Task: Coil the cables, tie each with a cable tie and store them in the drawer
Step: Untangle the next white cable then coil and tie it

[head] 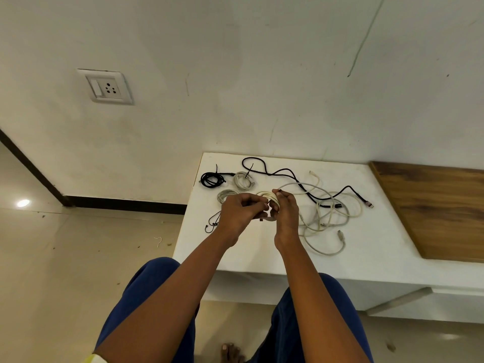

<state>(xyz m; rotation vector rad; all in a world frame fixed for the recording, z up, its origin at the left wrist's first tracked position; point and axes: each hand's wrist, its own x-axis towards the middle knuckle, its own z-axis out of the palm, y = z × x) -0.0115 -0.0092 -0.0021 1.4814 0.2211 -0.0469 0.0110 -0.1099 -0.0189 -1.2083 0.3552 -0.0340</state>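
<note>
A person in blue trousers stands at a white tabletop (262,252) and holds both hands out over it. The left hand (239,214) and the right hand (285,213) are close together, and between them is a coil of white cable (269,197). The fingers of both hands are curled shut around this coil, and they seem to pinch something small there, but it is too tiny to tell what. At about 10 o'clock from the hands lies a black coil (211,179) with a tie sticking up from it. Just to the right of it is a white coil (243,180) that also has a dark tie on it. Another pale coil (225,195) sits right beside the left hand, partly hidden by the fingers. At about 8 o'clock from the hands a thin black wire (212,222) curls near the edge of the tabletop. At about 3 o'clock there is a messy heap of loose white cables (327,218), not coiled. A long black cable (285,171) snakes across the far side, from 12 o'clock round to 3 o'clock, and runs over the white heap. On the right, a brown wooden board (432,205) meets the white top. A wall socket (107,87) sits high on the wall at 10 o'clock. Below is a shiny pale floor (65,271), where a bare foot (231,353) shows.
</note>
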